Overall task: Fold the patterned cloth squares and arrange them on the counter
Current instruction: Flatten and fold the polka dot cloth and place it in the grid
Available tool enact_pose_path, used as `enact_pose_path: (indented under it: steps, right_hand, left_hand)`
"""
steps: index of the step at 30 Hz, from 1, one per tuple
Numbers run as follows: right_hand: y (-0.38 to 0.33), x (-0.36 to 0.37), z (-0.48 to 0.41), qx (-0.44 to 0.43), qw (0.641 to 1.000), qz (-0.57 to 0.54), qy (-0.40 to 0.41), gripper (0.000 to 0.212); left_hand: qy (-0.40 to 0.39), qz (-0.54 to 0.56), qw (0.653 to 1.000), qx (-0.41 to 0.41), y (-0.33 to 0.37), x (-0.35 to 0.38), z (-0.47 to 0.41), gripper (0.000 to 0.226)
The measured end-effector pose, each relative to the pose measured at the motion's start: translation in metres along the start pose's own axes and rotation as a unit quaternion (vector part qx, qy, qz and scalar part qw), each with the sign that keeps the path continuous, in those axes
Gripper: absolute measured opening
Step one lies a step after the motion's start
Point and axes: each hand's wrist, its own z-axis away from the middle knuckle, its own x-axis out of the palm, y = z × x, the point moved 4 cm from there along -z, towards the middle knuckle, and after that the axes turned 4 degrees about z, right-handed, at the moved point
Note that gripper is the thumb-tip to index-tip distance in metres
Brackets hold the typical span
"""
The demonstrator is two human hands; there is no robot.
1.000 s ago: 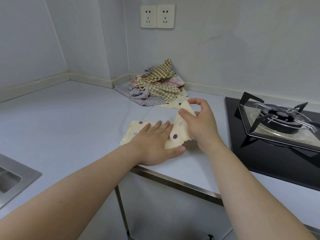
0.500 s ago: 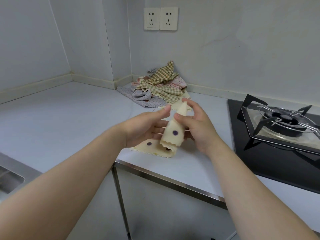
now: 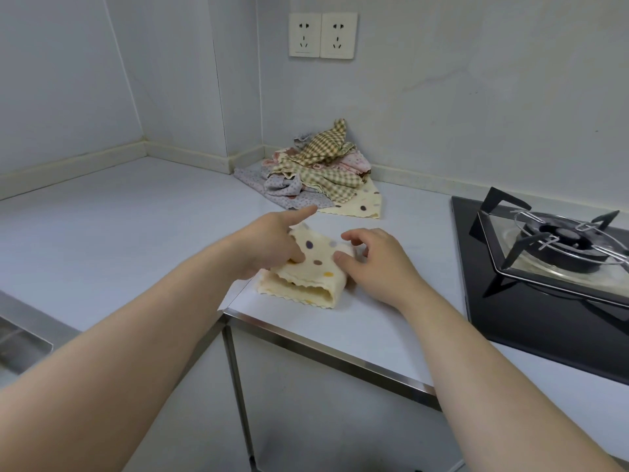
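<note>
A cream cloth with coloured dots (image 3: pixel 315 272) lies folded into a small rectangle on the white counter (image 3: pixel 143 233), near its front steel edge. My left hand (image 3: pixel 269 245) pinches the left edge of the top layer, thumb on top, index finger pointing away. My right hand (image 3: pixel 372 258) sits at the cloth's right end; its thumb touches the fold and its fingers hover loosely curled above. A heap of unfolded patterned cloths (image 3: pixel 315 172), checked, floral and dotted, lies in the back corner against the wall.
A black gas hob with a metal pan support (image 3: pixel 558 247) fills the counter to the right. A steel sink edge (image 3: pixel 20 332) shows at the lower left. Two wall sockets (image 3: pixel 322 35) sit above the cloth heap.
The dotted cloth, held up in the air by both hands half a second ago, now lies folded over on the counter. Both hands came down with it, and my right hand has loosened.
</note>
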Motion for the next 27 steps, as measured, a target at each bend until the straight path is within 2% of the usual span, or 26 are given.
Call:
enact_pose_path:
  steps: [3,8,13,17,18,20,22,24,27]
  right_hand:
    - [0.002,0.0,-0.002,0.012,0.999,0.028,-0.01,0.048]
    - [0.005,0.003,-0.004,0.01,0.997,0.069,-0.035,0.044]
    - [0.003,0.003,-0.005,0.008,0.997,0.065,-0.036,0.067]
    - [0.002,0.003,-0.005,0.005,0.997,0.067,-0.033,0.043]
    - [0.002,0.003,-0.005,0.003,0.997,0.07,-0.032,0.041]
    - [0.001,0.003,-0.004,0.001,0.997,0.074,-0.031,0.039]
    - [0.001,0.003,-0.004,0.005,0.997,0.07,-0.035,0.038]
    - [0.002,0.003,-0.005,0.011,0.997,0.062,-0.039,0.037]
    - [0.002,0.003,-0.005,0.009,0.998,0.054,-0.038,0.03]
  left_hand:
    - [-0.035,-0.056,0.998,0.001,0.005,-0.003,0.004,0.074]
    - [-0.044,-0.095,0.994,-0.031,0.003,-0.014,0.006,0.038]
    - [-0.038,-0.101,0.993,-0.054,-0.002,-0.019,0.005,0.022]
    - [0.008,-0.173,0.985,-0.022,-0.002,-0.018,0.003,0.006]
    - [0.028,-0.225,0.974,-0.01,-0.001,-0.017,0.001,0.006]
    - [0.07,-0.335,0.94,0.004,-0.002,-0.013,-0.003,0.022]
    - [0.119,-0.404,0.907,0.012,-0.005,-0.01,-0.006,0.029]
    - [0.153,-0.413,0.898,0.025,-0.01,-0.006,-0.01,0.035]
    - [0.138,-0.413,0.899,0.045,-0.023,0.003,-0.018,0.042]
